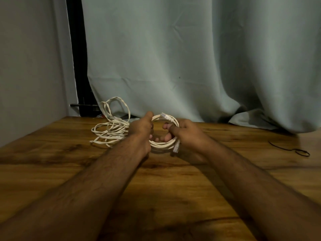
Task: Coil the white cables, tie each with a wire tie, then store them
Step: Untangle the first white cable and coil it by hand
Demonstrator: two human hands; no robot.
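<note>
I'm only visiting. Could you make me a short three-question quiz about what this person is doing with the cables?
1. True or false: both hands hold the coiled cable.
2. Where does the black wire tie lie? A) on the table, to the right of the hands B) round the coil C) in the left hand
3. What lies loose to the left of the hands?

Key: 1 true, the right hand grips it too. 2 A. 3 A tangled white cable.

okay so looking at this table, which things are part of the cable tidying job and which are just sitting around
Job: coiled white cable gripped by left hand and right hand; loose white cables; black wire tie.
Lying about: curtain; wooden table.
</note>
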